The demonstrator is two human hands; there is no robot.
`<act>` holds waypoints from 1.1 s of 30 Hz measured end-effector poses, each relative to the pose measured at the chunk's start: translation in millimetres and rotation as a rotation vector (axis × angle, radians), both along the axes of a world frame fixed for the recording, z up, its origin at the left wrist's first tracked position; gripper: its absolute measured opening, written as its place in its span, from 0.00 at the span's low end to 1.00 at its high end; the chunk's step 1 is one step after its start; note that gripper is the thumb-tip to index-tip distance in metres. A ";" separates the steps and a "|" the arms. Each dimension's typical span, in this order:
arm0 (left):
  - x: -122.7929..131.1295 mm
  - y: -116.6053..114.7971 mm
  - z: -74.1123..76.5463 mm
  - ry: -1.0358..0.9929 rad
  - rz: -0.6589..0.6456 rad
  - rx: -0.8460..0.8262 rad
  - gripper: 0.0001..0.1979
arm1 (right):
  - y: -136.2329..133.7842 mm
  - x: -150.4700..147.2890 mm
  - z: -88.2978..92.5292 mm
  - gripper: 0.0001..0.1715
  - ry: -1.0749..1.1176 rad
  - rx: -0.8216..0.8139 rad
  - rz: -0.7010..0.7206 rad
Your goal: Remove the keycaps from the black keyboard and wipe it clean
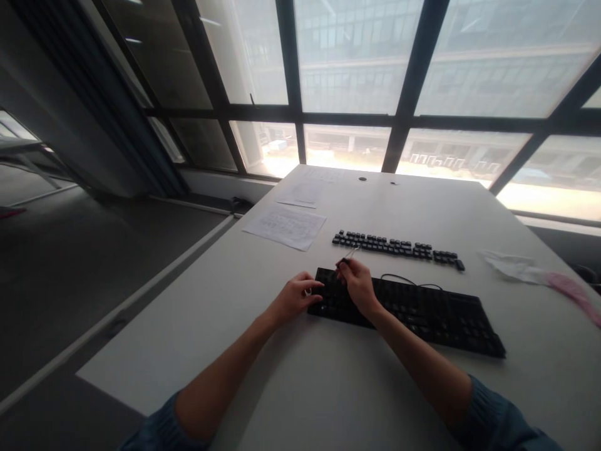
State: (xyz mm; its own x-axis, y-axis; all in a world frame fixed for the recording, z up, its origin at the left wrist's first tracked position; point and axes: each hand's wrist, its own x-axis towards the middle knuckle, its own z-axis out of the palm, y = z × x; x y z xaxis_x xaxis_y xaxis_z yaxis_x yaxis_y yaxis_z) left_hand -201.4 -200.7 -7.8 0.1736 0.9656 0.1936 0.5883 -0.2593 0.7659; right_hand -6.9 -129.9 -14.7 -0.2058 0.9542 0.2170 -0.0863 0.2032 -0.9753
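Observation:
A black keyboard (422, 316) lies at a slant on the white table, its cable behind it. Over its left end is my left hand (297, 295), thumb and forefinger apart, with no object clearly between them; whether it touches the keyboard is hard to tell. Just to the right, above the keyboard's left part, my right hand (355, 285) is closed on a small keycap puller (354, 250), its thin wire end pointing away from me. My fingers cover most of its dark handle. Behind the keyboard, loose black keycaps (394, 244) are laid out in rows.
Printed paper sheets (286, 227) lie at the table's left side. On the right are a white crumpled wipe or bag (514, 266) and a pink cloth-like item (573, 294). The white table (328, 388) reaches toward large windows; its left edge borders the floor.

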 end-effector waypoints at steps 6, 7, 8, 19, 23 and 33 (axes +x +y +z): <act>4.3 4.2 4.6 -0.027 0.020 -0.104 0.11 | -3.5 0.6 -0.8 0.16 0.019 -0.011 0.053; 5.4 5.5 7.5 -0.025 0.025 -0.122 0.10 | -4.4 0.3 -0.2 0.15 0.013 -0.004 0.064; 6.7 6.9 10.3 -0.024 0.028 -0.139 0.09 | -4.9 0.2 0.2 0.15 0.008 0.002 0.074; 23.0 -1.2 8.4 0.095 0.067 0.029 0.06 | 1.6 3.1 -6.8 0.16 0.064 -0.027 0.089; 22.3 -3.9 4.1 0.123 0.084 0.128 0.06 | 2.3 3.0 -7.3 0.16 0.082 -0.025 0.090; -3.4 109.4 7.5 0.046 0.236 0.153 0.07 | 3.4 4.6 -9.6 0.17 0.104 -0.049 0.077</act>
